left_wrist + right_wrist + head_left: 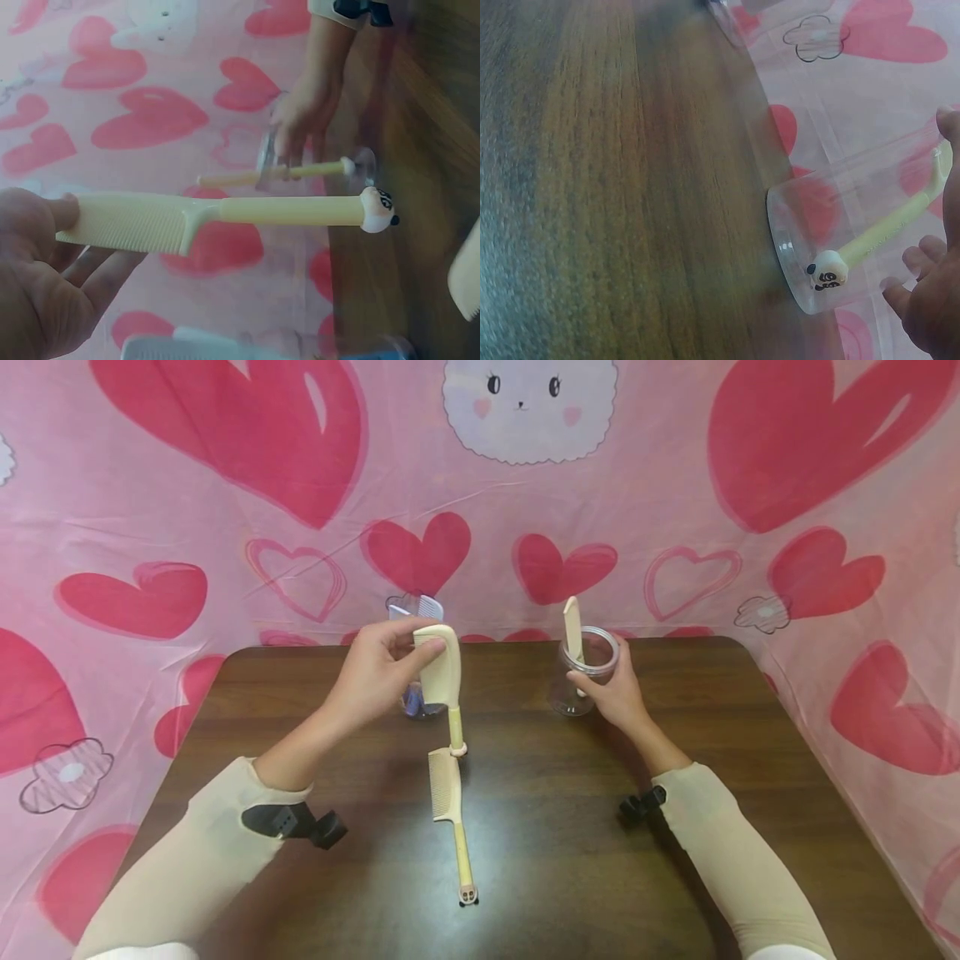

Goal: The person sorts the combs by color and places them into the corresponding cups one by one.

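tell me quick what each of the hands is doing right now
Left hand: pinching the toothed end of a cream comb, held upright.
Right hand: gripping the clear jar with a comb in it.

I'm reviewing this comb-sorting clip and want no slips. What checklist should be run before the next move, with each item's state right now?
1. Left hand grips the cream plastic comb by its toothed head: ok.
2. Held comb hangs handle down, clear of the dark wooden table: ok.
3. Right hand steadies the clear plastic jar: ok.
4. Jar stands upright on the table: ok.
5. Jar has room beside the one cream comb already inside: cannot tell.
6. Second cream comb lying flat on the table is clear of both hands: ok.
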Tool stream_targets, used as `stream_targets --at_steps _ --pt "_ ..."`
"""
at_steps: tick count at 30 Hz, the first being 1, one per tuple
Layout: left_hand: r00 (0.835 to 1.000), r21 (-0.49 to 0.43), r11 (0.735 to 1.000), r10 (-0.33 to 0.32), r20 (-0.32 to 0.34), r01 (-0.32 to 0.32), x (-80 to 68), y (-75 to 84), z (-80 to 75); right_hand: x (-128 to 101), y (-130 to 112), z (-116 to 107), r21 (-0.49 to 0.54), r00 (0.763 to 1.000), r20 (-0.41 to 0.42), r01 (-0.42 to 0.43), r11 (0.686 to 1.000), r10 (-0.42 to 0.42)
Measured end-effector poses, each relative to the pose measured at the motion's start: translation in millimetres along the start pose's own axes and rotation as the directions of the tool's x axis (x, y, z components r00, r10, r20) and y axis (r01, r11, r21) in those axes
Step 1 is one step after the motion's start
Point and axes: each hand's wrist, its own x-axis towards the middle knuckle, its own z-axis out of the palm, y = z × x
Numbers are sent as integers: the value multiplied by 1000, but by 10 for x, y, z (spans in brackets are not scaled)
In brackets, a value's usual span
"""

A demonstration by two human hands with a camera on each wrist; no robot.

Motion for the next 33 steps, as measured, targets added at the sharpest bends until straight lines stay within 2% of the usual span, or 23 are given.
stream_targets --at_steps 7,15,22,27,30,33 --pt "995 -85 993 83 -49 -87 297 205 178 0 10 -5 -3 1000 -5 -2 1000 2" --pt "996 -209 974 79 -50 -88 606 419 335 -3 1 -3 -23 1000 -8 -7 1000 6" --pt "989 -238 964 96 -115 -121 851 521 512 -5 -9 -2 -5 1000 2 -4 1000 4" --pt "990 -276 956 69 -126 -101 989 596 646 -2 8 -9 -28 1000 0 -15 999 15" --pt "989 -296 950 66 -129 -102 1049 631 721 25 108 -15 -20 1000 -1 -16 1000 16" --pt "983 -306 942 95 -156 -140 1100 657 802 65 258 -30 -17 1000 -4 -17 1000 17"
